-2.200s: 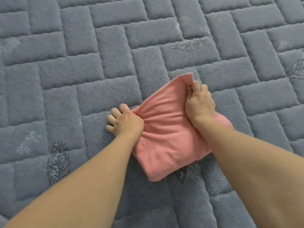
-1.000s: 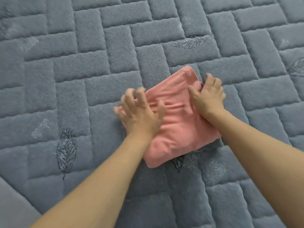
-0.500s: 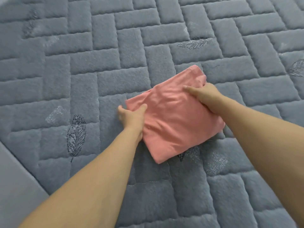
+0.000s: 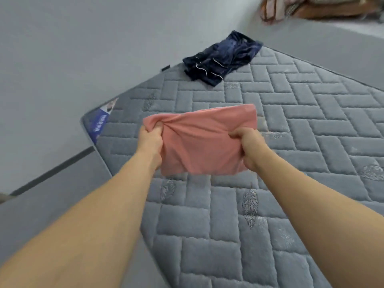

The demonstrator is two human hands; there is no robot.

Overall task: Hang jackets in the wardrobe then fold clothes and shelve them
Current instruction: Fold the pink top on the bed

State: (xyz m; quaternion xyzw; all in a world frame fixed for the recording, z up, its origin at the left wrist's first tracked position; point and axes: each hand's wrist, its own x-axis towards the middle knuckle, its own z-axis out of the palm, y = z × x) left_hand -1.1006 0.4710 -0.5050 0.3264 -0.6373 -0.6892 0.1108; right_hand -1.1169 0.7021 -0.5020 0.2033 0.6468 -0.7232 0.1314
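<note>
We see a grey quilted mattress [image 4: 270,125] filling lower right, grey wall upper left, dark navy garment [image 4: 222,59] crumpled at top centre on the mattress corner. Folded pink garment [image 4: 203,140] at frame centre, lifted above the mattress, left hand [image 4: 149,140] gripping its left edge, right hand [image 4: 249,146] gripping its right edge.

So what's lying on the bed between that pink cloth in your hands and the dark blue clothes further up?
Nothing: the head view shows only bare grey quilted mattress between the folded pink cloth and the navy garment.
</note>
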